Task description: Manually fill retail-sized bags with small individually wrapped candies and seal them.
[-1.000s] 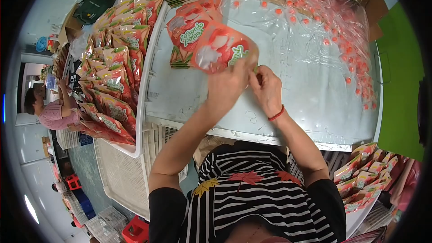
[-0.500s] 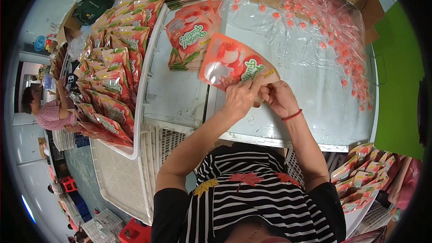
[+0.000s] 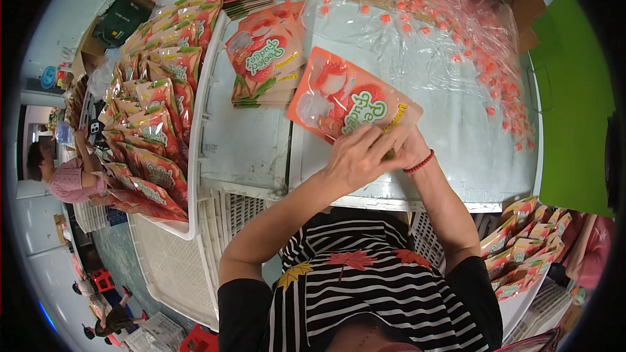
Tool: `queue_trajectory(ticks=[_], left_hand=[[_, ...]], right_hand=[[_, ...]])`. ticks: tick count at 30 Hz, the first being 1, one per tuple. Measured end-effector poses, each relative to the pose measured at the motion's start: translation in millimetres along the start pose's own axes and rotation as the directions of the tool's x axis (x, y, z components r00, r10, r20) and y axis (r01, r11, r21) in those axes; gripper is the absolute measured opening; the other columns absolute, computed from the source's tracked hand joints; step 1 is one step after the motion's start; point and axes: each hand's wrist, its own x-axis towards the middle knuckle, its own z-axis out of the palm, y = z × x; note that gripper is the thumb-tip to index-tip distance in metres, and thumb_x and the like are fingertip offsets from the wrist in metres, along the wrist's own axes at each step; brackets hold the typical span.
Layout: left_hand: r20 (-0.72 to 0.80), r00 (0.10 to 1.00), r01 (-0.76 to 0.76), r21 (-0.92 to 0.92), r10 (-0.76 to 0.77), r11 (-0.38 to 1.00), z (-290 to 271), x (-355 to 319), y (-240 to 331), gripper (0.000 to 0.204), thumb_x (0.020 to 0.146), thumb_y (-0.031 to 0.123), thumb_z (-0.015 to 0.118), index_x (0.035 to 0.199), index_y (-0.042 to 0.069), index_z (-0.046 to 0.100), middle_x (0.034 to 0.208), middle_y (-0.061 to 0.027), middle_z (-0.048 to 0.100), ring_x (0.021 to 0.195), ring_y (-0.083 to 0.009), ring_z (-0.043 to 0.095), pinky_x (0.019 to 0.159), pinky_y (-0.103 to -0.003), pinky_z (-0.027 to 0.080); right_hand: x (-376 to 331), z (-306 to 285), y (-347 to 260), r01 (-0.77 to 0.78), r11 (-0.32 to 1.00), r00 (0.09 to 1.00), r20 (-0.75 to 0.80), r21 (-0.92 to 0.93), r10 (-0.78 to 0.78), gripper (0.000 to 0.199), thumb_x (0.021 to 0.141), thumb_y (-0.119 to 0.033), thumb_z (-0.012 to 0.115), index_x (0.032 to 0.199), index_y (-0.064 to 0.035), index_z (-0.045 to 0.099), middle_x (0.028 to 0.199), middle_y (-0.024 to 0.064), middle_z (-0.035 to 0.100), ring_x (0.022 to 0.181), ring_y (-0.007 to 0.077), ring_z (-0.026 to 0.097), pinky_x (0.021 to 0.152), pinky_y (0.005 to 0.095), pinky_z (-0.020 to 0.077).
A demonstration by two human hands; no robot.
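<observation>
A flat red and peach fruit-print pouch [image 3: 336,85] is held above the white table in front of me, slanting down toward the right. My left hand [image 3: 357,160] is closed on its near edge, fingers lying across the printed front. At the pouch's right end my right hand [image 3: 413,148], with a red bead bracelet at the wrist, grips it from beneath, its fingers mostly hidden by the pouch and my left hand. Just left of the held pouch lies a pile of flat matching pouches [image 3: 264,52].
Plump filled pouches [image 3: 156,124] stand in a white crate [image 3: 195,176] at left. Clear plastic with small red-orange pieces [image 3: 456,39] spreads over the table's far right, before a cardboard box [image 3: 521,0]. More filled pouches [image 3: 525,248] sit at lower right. A person [image 3: 75,169] is at far left.
The pouch has turned more face-up, showing more of its right end. My right hand has slid under that end, and the left fingers now reach across it. The whole view has shifted slightly.
</observation>
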Motion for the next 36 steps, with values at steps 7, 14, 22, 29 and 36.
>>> queue_trajectory(ticks=[7,14,22,29,36], left_hand=[[0.382,0.918,-0.143,0.065,0.108,0.988,-19.0,6.2,-18.9,0.113,0.041,0.046,0.084,0.132,-0.002,0.037,0.144,-0.0239,0.022,0.133,-0.0458,0.018,0.105,-0.062,0.015],[0.508,0.86,-0.102,0.09,0.042,0.991,-23.9,14.9,-12.1,0.122,0.038,0.049,0.084,0.135,-0.003,0.03,0.144,-0.0256,0.022,0.132,-0.0446,0.022,0.102,-0.062,0.018],[0.292,0.953,-0.119,0.112,0.082,0.987,-14.2,13.5,-14.2,0.104,0.05,0.047,0.081,0.131,0.0,0.037,0.138,-0.0291,0.027,0.126,-0.0445,0.03,0.099,-0.062,0.022],[0.442,0.894,-0.122,0.077,0.076,0.99,-19.1,24.5,-14.8,0.116,0.041,0.05,0.084,0.131,-0.005,0.033,0.139,-0.0286,0.026,0.127,-0.0445,0.028,0.099,-0.058,0.024],[0.519,0.847,0.154,-0.029,-0.117,0.988,-11.8,19.1,-16.7,0.118,0.045,0.04,0.087,0.138,0.0,0.027,0.141,-0.026,0.024,0.128,-0.0432,0.027,0.101,-0.055,0.023]], right_hand=[[7.0,26.5,16.9,-0.24,0.959,0.862,-0.488,-0.151,0.138,0.049,0.097,-0.044,0.039,0.135,-0.0132,0.04,0.129,0.0103,0.052,0.113,0.0237,0.055,0.084,0.0401,0.0527],[-7.2,19.3,1.1,-0.303,0.919,0.86,-0.487,-0.251,0.15,0.033,0.093,-0.026,0.056,0.121,-0.0106,0.049,0.112,0.0071,0.059,0.095,0.0157,0.061,0.066,0.0298,0.0571],[4.1,25.7,4.5,-0.158,0.986,0.928,-0.35,-0.054,0.129,0.037,0.092,-0.021,0.057,0.124,-0.0052,0.048,0.113,0.009,0.059,0.098,0.0162,0.061,0.076,0.0275,0.0557],[-8.4,22.0,-6.1,-0.174,0.926,0.939,-0.34,-0.336,0.053,0.036,0.091,-0.016,0.058,0.122,-0.0031,0.047,0.109,0.0091,0.06,0.095,0.0144,0.062,0.073,0.0251,0.055],[-10.2,11.2,-12.4,-0.354,0.747,0.898,-0.426,-0.562,0.105,0.032,0.091,-0.024,0.057,0.112,-0.0004,0.054,0.103,0.0057,0.061,0.082,0.0094,0.057,0.06,0.024,0.05]])
